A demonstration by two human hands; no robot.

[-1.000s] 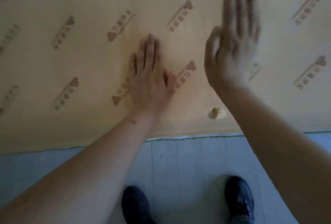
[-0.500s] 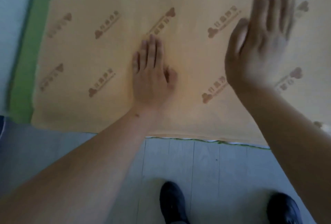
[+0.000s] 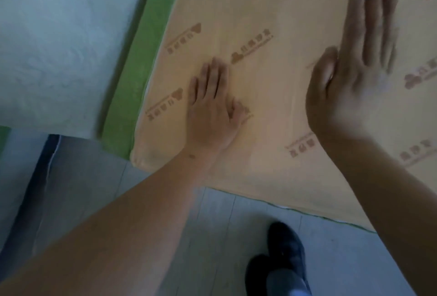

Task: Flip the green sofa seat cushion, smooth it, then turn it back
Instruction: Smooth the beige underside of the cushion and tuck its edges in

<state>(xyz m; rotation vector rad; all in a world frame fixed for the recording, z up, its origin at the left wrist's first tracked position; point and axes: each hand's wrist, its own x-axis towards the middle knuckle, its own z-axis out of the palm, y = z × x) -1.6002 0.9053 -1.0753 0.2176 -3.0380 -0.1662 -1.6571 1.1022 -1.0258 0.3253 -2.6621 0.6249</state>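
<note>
The sofa seat cushion lies with its tan underside up, printed with brown logos; its green side panel shows along the left edge. My left hand lies flat on the tan fabric near the front left corner, fingers straight and together. My right hand is further right with straight fingers pointing away from me; whether it touches the fabric or hovers just above it I cannot tell.
A pale blue-white cushion or sofa surface lies left of the green edge. Below the cushion's front edge is a grey plank floor, with my dark shoes on it. A dark strip runs down the lower left.
The view has swung left and tilted, bringing the cushion's green left side and front left corner into sight. Both hands stay flat and have shifted towards that left end of the tan surface.
</note>
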